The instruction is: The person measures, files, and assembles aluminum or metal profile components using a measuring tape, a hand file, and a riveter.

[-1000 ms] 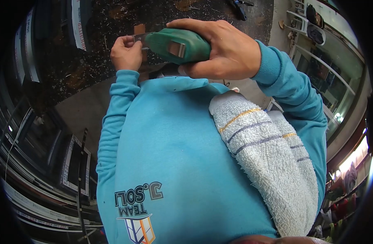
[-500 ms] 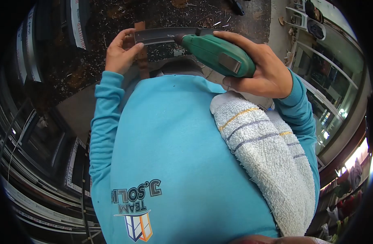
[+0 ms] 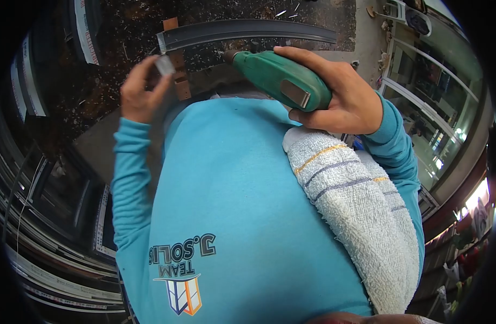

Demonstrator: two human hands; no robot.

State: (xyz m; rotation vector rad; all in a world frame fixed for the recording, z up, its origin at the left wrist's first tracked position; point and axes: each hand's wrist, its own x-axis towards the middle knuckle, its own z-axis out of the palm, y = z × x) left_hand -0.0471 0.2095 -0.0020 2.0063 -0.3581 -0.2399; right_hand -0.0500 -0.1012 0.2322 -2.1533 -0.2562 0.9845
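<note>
In my right hand is a green power drill, its chuck pointing left over the near edge of the work table. My left hand pinches a small silvery-grey piece between thumb and fingers; motion blurs it and I cannot make out its kind. Just beyond both hands lies a long dark metal profile, touched by neither. Its left end rests across an orange-brown wooden strip.
The dark table is strewn with shavings and bits. White-labelled profiles lie on the left. A striped towel hangs over my blue shirt. Glazed frames stand at the right, and stacked profiles at the lower left.
My left hand has come away from the profile's left end, toward me and left, with the small silvery piece. The drill has shifted slightly left and off the profile, which now lies free.
</note>
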